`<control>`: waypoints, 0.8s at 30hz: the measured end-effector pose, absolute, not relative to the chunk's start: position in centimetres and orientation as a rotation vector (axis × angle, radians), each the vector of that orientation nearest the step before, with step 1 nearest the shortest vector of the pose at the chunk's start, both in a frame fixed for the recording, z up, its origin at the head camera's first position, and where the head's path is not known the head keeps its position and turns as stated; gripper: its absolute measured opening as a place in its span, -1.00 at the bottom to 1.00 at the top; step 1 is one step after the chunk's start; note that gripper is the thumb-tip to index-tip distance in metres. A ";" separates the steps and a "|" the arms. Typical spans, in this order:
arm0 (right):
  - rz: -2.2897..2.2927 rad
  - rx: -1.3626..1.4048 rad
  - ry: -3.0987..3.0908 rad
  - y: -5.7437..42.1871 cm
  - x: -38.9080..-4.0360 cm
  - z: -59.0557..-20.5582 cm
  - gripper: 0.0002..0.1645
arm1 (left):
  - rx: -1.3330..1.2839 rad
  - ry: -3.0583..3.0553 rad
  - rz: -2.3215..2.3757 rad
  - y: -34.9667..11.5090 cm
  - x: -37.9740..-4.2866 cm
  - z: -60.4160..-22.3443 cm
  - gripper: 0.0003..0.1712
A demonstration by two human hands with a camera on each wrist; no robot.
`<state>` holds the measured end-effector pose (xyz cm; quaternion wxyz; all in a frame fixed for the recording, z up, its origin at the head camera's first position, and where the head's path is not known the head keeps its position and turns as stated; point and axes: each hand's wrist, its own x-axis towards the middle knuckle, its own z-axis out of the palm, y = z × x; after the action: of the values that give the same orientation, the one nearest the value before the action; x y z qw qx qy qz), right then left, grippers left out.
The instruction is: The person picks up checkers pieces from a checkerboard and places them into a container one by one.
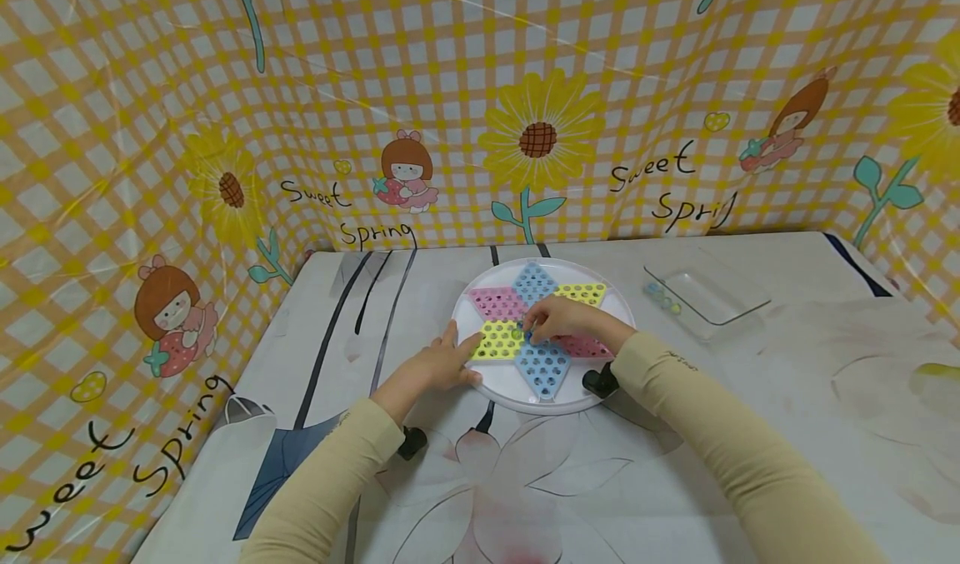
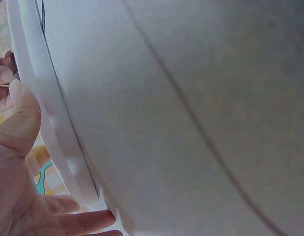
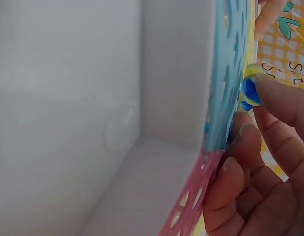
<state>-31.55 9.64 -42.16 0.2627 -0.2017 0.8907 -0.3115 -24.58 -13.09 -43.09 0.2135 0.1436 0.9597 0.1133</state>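
A round white Chinese checkers board (image 1: 491, 381) with a pink, yellow and blue star of holes lies on the table. My right hand (image 1: 562, 318) is over the star's middle; thumb and finger pinch a blue marble (image 3: 250, 91) close to the holes. Just behind it in the right wrist view is a yellow marble (image 3: 256, 70). The other fingers of this hand rest against the pink and blue sections. At the board's left edge, my left hand (image 1: 442, 364) has its fingers spread, touching the rim, with nothing gripped.
A clear rectangular tray (image 1: 723, 323) stands right of the board, with several marbles (image 1: 662, 296) at its left end. Black wrist cameras sit at the right wrist (image 1: 600, 381) and left wrist (image 1: 412, 443). Checked cloth (image 1: 465, 131) hangs behind the table.
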 end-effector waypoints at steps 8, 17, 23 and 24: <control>-0.751 -0.575 2.462 9.2 -31.0 -41.8 -0.81 | 0.395 2.657 0.315 -13.0 -24.5 -43.0 -0.16; -0.714 -0.664 2.477 9.3 -31.0 -41.7 -0.84 | 0.396 2.674 0.340 -13.0 -24.5 -43.1 -0.18; -0.772 -0.687 2.446 9.9 -31.1 -41.6 -0.84 | 0.393 2.676 0.339 -13.0 -24.5 -43.2 -0.18; -0.780 -0.680 2.441 9.9 -31.1 -41.6 -0.84 | 0.391 2.675 0.339 -13.0 -24.5 -43.2 -0.17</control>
<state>-31.09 9.90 -41.61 0.2428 -0.2488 0.8931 -0.2854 -24.53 -12.96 -43.22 0.2070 0.1405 0.9605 0.1217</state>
